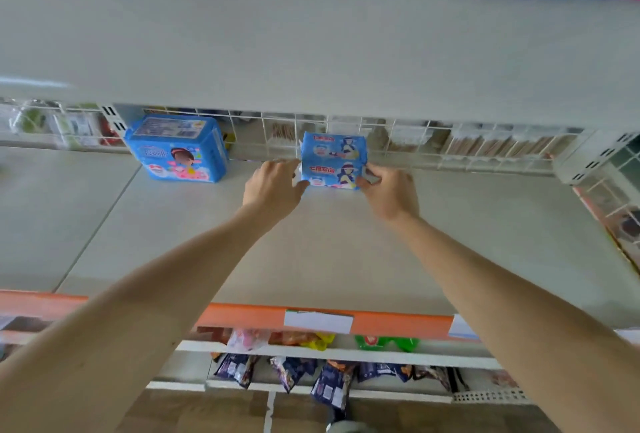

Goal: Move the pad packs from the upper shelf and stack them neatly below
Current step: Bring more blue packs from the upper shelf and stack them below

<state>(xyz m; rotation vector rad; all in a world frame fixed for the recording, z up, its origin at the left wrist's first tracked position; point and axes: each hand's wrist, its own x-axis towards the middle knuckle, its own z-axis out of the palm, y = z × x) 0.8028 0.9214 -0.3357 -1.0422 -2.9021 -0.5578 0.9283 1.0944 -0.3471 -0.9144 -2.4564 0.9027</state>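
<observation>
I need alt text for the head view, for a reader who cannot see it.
Both hands, left hand and right hand, grip a small stack of blue pad packs on a pale shelf. A larger blue pad pack stands apart to its left.

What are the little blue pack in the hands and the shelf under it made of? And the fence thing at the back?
Small blue pack: looks like soft, glossy plastic film; printed and crinkled at its sealed ends.
Shelf: probably painted metal; smooth, matte pale grey, though the picture cannot confirm it.
Back fence: thin white wire grid, likely coated metal.
</observation>
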